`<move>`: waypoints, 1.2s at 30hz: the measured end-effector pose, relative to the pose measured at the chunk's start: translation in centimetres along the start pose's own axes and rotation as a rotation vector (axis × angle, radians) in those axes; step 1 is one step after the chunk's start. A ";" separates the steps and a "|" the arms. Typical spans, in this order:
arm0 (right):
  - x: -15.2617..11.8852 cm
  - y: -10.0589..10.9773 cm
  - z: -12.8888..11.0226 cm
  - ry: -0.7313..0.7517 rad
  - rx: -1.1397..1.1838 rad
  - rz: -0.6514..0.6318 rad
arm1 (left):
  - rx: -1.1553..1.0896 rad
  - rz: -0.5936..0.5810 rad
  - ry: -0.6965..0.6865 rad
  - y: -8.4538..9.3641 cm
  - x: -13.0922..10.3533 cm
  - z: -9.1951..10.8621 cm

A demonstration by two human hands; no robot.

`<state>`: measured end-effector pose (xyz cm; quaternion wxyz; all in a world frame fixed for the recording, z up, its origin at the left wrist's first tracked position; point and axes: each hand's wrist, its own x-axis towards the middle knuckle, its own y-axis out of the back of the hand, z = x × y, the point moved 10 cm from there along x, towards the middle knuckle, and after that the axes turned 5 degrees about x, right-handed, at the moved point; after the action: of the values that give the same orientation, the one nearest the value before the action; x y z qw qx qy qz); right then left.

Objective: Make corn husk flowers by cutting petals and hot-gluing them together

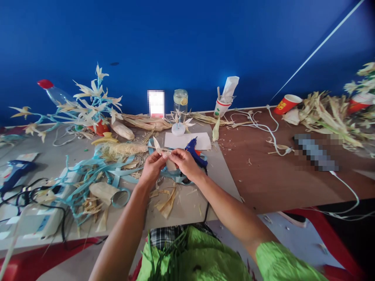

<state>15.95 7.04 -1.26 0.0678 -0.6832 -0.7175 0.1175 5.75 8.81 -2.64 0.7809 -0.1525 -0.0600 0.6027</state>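
Above the front middle of the table, my left hand [154,166] and my right hand [184,162] meet, fingertips almost touching. Both pinch a small pale piece of dried corn husk [156,144], one pointed tip of which sticks up beside my left fingers. The rest of it is partly covered by my fingers. Right behind my right hand lies a blue glue gun [191,147]. Beyond my hands is a white sheet of paper [202,140], and a husk flower in a round white base [178,129] stands at its back edge.
Left are blue ribbons [117,171], a ribbon roll [120,198], another glue gun [19,171] with black cables, and husk flowers [95,93]. A bottle [180,102] and a cup [222,107] stand at the back. Right are a phone [316,152], white cables and a husk pile [325,113].
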 end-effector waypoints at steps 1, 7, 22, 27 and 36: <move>0.0 0.1 0.1 -0.003 0.017 0.000 | -0.016 0.013 -0.001 0.0 0.0 0.1; 0.0 0.5 0.1 -0.021 0.082 0.017 | -0.043 0.053 -0.017 0.3 -0.1 0.8; 0.1 1.0 0.0 0.005 0.050 0.061 | 0.035 0.016 -0.036 0.5 0.1 0.4; 0.0 1.1 -0.3 0.005 0.056 0.052 | 0.013 0.145 -0.089 2.3 0.2 1.4; 0.2 1.4 0.0 -0.004 0.090 0.055 | 0.049 0.312 -0.184 3.8 0.0 2.1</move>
<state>17.29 7.34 -1.68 0.0938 -0.6987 -0.6925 0.1531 1.67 9.98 -1.79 0.6728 -0.0852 -0.0922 0.7291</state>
